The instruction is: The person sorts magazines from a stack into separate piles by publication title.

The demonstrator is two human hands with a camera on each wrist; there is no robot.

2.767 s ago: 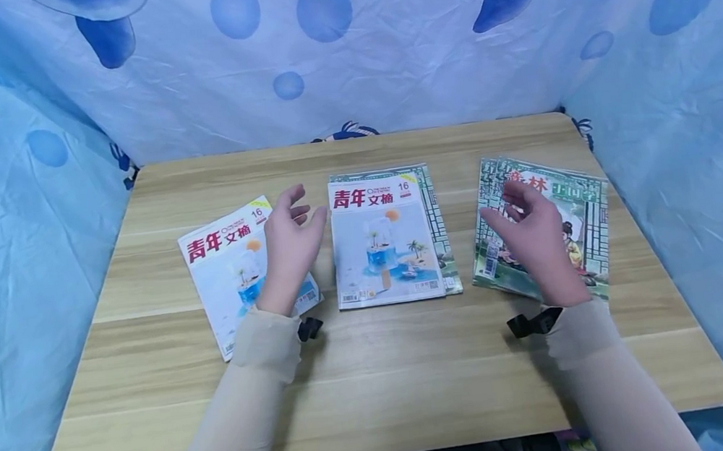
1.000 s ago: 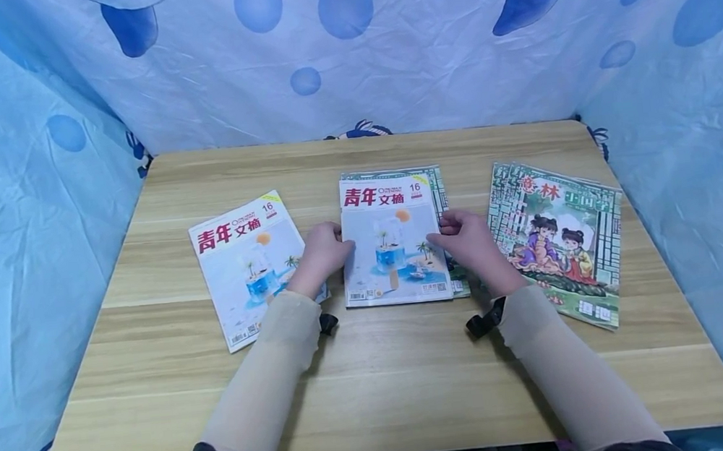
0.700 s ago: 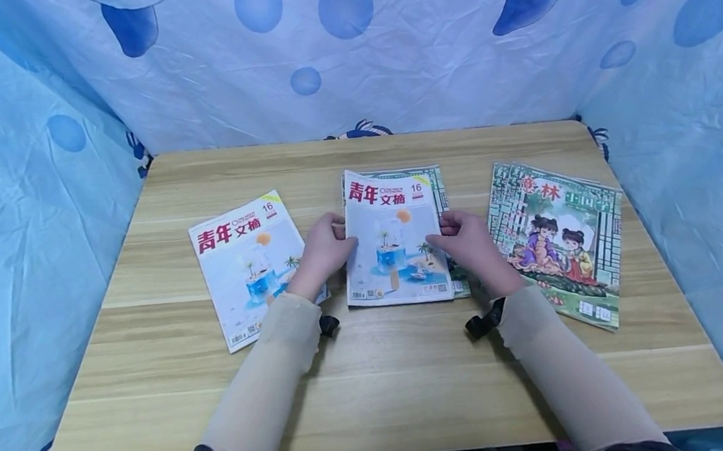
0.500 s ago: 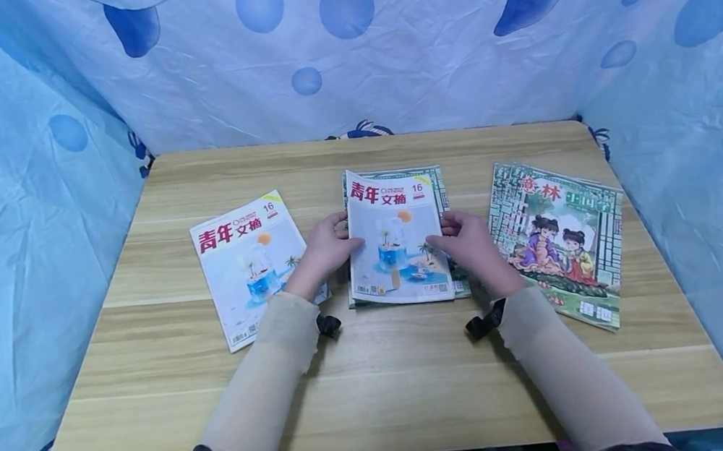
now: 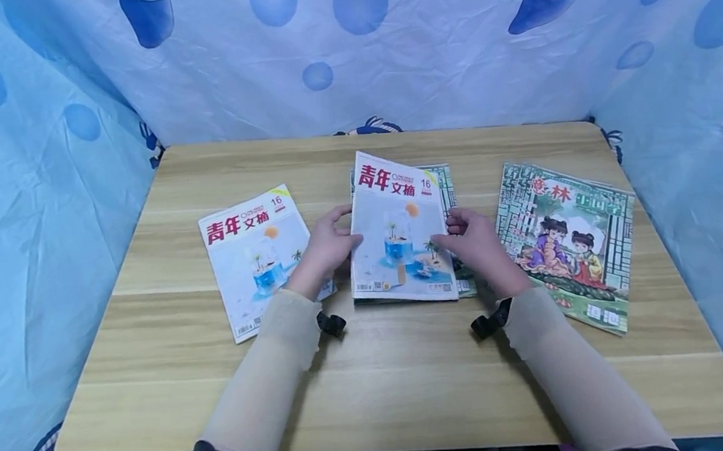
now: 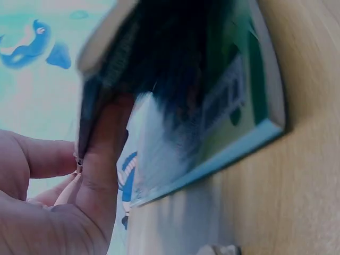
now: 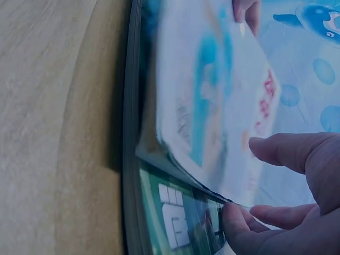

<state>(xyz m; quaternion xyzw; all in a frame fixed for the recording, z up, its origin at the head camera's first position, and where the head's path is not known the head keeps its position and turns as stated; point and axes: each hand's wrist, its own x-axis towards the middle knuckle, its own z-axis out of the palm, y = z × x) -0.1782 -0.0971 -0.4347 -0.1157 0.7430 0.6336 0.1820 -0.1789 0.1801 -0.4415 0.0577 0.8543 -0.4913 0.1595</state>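
A white magazine point(image 5: 397, 251) with red title characters lies uppermost in the middle stack, its left side raised and tilted. My left hand point(image 5: 329, 243) pinches that left edge, thumb on the cover and fingers underneath. In the left wrist view, the raised magazine point(image 6: 109, 64) stands above a green magazine point(image 6: 226, 101) with a barcode. My right hand point(image 5: 474, 244) is at the opposite edge, its thumb over the cover and its fingers curled at the side. Green patterned magazines point(image 5: 449, 195) show from beneath on the right.
Another white magazine point(image 5: 245, 237) of the same kind lies askew on the left, partly behind my left forearm. A fanned pile of green magazines point(image 5: 565, 235) sits at the right. All rest on a wooden table point(image 5: 403, 381) enclosed by blue patterned sheeting point(image 5: 243, 84).
Both hands came inward from above the side magazines to the middle stack. Then the top white magazine's left edge rose in my left hand and its upper left corner lifted off the green ones.
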